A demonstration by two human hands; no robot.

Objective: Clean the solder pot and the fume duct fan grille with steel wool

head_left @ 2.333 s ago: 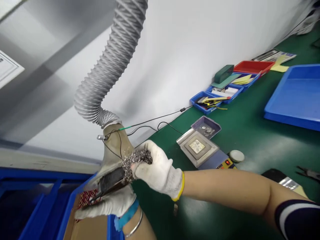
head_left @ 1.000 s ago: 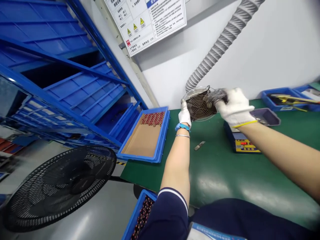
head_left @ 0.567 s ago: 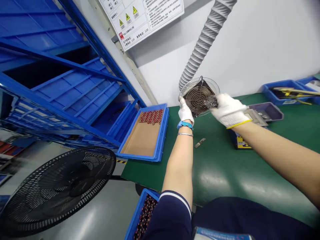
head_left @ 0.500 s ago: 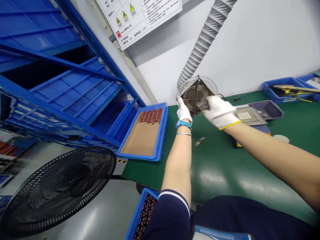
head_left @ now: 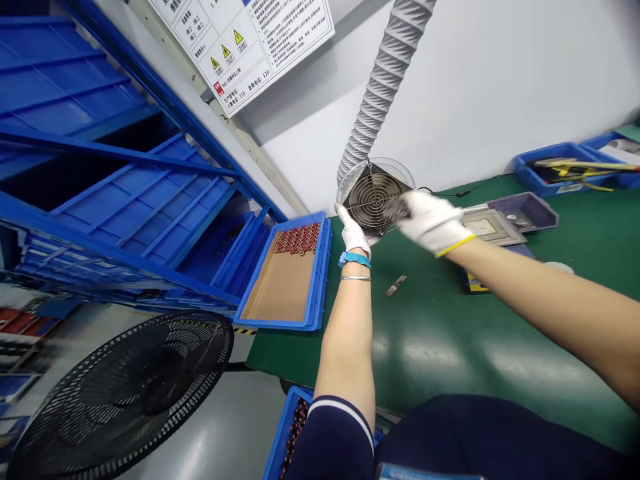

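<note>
My left hand (head_left: 353, 230), in a white glove, is closed on the lower left rim of a clear round hood (head_left: 404, 175) with a dark fan (head_left: 376, 200) and its ring-shaped wire guard inside. Gloved in white too, my right hand (head_left: 433, 220) is closed on a grey, crumpled-looking wad (head_left: 399, 210), blurred by motion, at the right side of the guard. Whether the wad touches the wires I cannot tell. A small flat metal-looking strip (head_left: 396, 286) lies on the green table (head_left: 425, 333) below the hands.
A grey flexible duct (head_left: 383, 80) runs up from the hood. At the left stands a blue tray (head_left: 320, 280) with rows of small reddish rings (head_left: 299, 239). A purple-grey bin (head_left: 530, 210) and blue tool boxes (head_left: 553, 180) are at the right. A black floor fan (head_left: 125, 393) stands lower left.
The grey wad in my right hand has shifted a little outward to the right across the fan guard. My left hand keeps its hold on the rim. The whole view has turned slightly.
</note>
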